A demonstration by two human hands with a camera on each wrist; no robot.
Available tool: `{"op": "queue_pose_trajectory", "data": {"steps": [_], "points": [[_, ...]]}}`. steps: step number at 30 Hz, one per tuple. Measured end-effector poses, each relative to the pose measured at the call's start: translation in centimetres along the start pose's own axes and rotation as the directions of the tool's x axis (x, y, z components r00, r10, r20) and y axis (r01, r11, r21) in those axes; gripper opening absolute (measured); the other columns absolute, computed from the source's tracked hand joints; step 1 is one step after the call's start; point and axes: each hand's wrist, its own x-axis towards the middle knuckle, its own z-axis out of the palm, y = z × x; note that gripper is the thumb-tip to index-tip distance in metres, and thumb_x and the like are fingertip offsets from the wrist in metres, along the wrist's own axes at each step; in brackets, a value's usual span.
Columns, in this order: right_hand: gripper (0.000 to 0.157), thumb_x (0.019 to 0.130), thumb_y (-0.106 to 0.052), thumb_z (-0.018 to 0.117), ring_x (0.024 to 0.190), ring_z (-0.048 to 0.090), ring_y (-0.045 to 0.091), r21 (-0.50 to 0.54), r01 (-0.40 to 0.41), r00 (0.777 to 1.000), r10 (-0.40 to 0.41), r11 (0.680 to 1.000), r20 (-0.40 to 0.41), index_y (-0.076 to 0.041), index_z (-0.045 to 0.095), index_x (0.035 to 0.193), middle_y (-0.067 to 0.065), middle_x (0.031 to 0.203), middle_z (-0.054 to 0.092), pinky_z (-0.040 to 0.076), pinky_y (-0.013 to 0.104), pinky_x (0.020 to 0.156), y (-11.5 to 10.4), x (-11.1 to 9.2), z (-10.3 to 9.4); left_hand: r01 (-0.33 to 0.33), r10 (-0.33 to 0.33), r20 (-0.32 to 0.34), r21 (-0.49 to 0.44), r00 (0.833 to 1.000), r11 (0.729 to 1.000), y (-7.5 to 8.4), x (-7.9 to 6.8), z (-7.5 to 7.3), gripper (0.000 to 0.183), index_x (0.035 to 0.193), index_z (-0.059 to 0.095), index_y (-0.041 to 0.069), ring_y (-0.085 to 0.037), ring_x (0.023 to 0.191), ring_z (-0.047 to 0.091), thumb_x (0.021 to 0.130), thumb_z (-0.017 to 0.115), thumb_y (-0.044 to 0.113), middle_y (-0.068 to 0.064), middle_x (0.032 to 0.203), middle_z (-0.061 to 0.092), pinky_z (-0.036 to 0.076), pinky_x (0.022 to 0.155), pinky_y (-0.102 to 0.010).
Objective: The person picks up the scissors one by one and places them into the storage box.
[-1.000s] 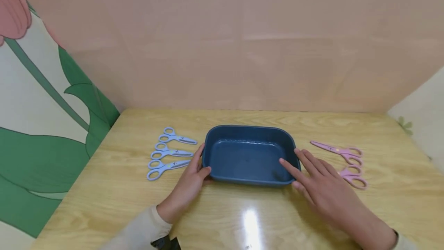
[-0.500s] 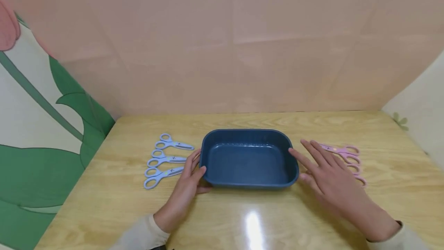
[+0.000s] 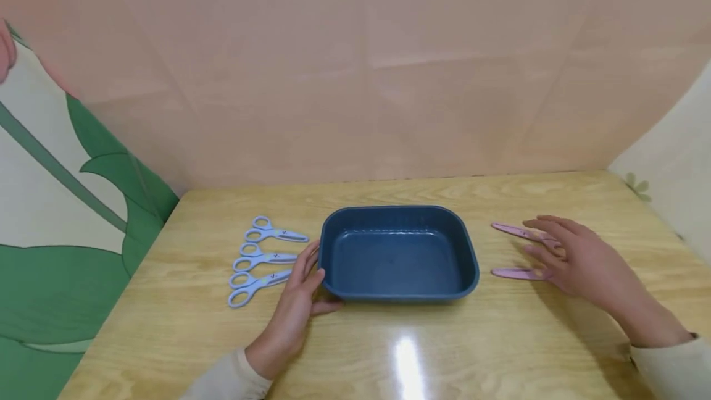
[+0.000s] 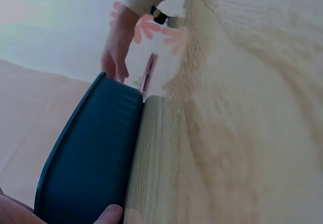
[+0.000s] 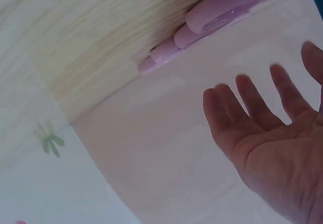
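I'm viewing a wooden table (image 3: 355, 350), pink wall (image 3: 355, 91) at twelve o'clock; left hand (image 3: 293, 307), at nine, gripping a tub (image 3: 395, 261); right hand (image 3: 600, 267), fingers loosely extended, partly hiding pink scissors (image 3: 513, 273).

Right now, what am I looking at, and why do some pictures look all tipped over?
There's no robot: these are a person's two bare hands. The straight picture comes from a camera worn on the head, looking down. The tipped ones come from cameras worn on each wrist. On the wood-grain table sits a dark blue bin. Three pairs of light blue scissors lie left of it, two pairs of pink scissors right. The left hand holds the bin's left side. The right hand is by the pink scissors, holding nothing.
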Motion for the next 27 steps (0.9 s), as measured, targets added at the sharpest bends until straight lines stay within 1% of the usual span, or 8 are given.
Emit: {"op": "queue_pose_trajectory", "data": {"steps": [3, 6, 11, 13, 15, 18, 21, 27], "points": [[0.045, 0.08, -0.02, 0.082, 0.103, 0.062, 0.045, -0.041, 0.052, 0.998, -0.053, 0.998, -0.016, -0.011, 0.066, 0.121, 0.023, 0.123, 0.063, 0.05, 0.061, 0.079, 0.6, -0.2, -0.1, 0.002, -0.002, 0.005, 0.001, 1.0, 1.0, 0.1, -0.1, 0.1, 0.054, 0.158, 0.022, 0.02, -0.042, 0.147, 0.029, 0.106, 0.034, 0.008, -0.011, 0.166, 0.017, 0.06, 0.082, -0.053], [0.038, 0.077, -0.018, 0.083, 0.102, 0.063, 0.043, -0.083, 0.072, 0.997, -0.075, 0.994, -0.027, -0.01, 0.072, 0.112, 0.022, 0.117, 0.067, 0.05, 0.059, 0.082, 0.7, -0.2, -0.1, 0.003, -0.003, 0.007, 0.003, 1.0, 1.0, 0.2, -0.1, 0.0, 0.054, 0.158, 0.022, 0.02, -0.042, 0.147, 0.029, 0.106, 0.034, 0.008, -0.012, 0.166, 0.018, 0.06, 0.082, -0.054], [0.033, 0.085, -0.025, 0.077, 0.105, 0.062, 0.045, -0.111, -0.016, 0.999, 0.021, 0.994, 0.042, -0.01, 0.071, 0.115, 0.023, 0.122, 0.065, 0.05, 0.062, 0.083, 0.7, 0.0, -0.3, 0.015, -0.015, 0.013, 0.016, 1.0, 1.0, 0.4, -0.3, -0.2, 0.054, 0.158, 0.022, 0.021, -0.042, 0.148, 0.028, 0.106, 0.035, 0.009, -0.011, 0.166, 0.018, 0.059, 0.084, -0.055], [0.032, 0.085, -0.021, 0.077, 0.105, 0.062, 0.044, -0.112, -0.014, 0.999, 0.019, 0.994, 0.043, -0.009, 0.071, 0.114, 0.023, 0.121, 0.065, 0.05, 0.062, 0.084, 1.2, 0.1, -0.4, 0.017, -0.017, 0.013, 0.017, 1.0, 1.0, 0.4, -0.3, -0.3, 0.054, 0.158, 0.023, 0.021, -0.042, 0.148, 0.029, 0.107, 0.035, 0.01, -0.011, 0.167, 0.018, 0.059, 0.084, -0.055], [0.032, 0.087, -0.021, 0.075, 0.106, 0.062, 0.046, -0.108, -0.037, 0.996, 0.045, 0.993, 0.071, -0.008, 0.07, 0.116, 0.025, 0.123, 0.064, 0.05, 0.063, 0.084, 1.8, 0.4, -0.7, 0.014, -0.014, 0.012, 0.02, 1.0, 1.0, 0.4, -0.3, -0.4, 0.054, 0.158, 0.023, 0.022, -0.042, 0.147, 0.03, 0.107, 0.036, 0.01, -0.011, 0.166, 0.018, 0.059, 0.084, -0.055], [0.034, 0.092, -0.025, 0.07, 0.109, 0.059, 0.051, -0.1, -0.092, 0.987, 0.104, 0.991, 0.125, -0.007, 0.068, 0.12, 0.028, 0.128, 0.06, 0.049, 0.065, 0.085, 2.9, 0.5, -1.2, 0.009, -0.01, 0.012, 0.023, 1.0, 1.0, 0.4, -0.3, -0.4, 0.054, 0.158, 0.023, 0.022, -0.042, 0.147, 0.031, 0.107, 0.036, 0.01, -0.011, 0.166, 0.019, 0.059, 0.084, -0.054], [0.039, 0.096, -0.031, 0.065, 0.112, 0.056, 0.055, -0.107, -0.169, 0.961, 0.188, 0.98, 0.201, -0.008, 0.063, 0.127, 0.031, 0.134, 0.054, 0.048, 0.066, 0.083, 3.9, 0.5, -1.7, 0.012, -0.012, 0.012, 0.032, 1.0, 0.999, 0.4, -0.3, -0.4, 0.054, 0.158, 0.023, 0.022, -0.042, 0.147, 0.031, 0.107, 0.035, 0.01, -0.011, 0.166, 0.019, 0.06, 0.084, -0.053], [0.039, 0.094, -0.027, 0.067, 0.111, 0.055, 0.058, -0.125, -0.17, 0.957, 0.194, 0.978, 0.215, -0.006, 0.065, 0.126, 0.035, 0.133, 0.054, 0.049, 0.066, 0.08, 5.1, 0.3, -2.0, 0.019, -0.02, 0.005, 0.042, 1.0, 0.999, 0.3, -0.3, -0.3, 0.054, 0.158, 0.023, 0.021, -0.04, 0.146, 0.032, 0.106, 0.036, 0.01, -0.011, 0.166, 0.019, 0.06, 0.083, -0.051]]}}
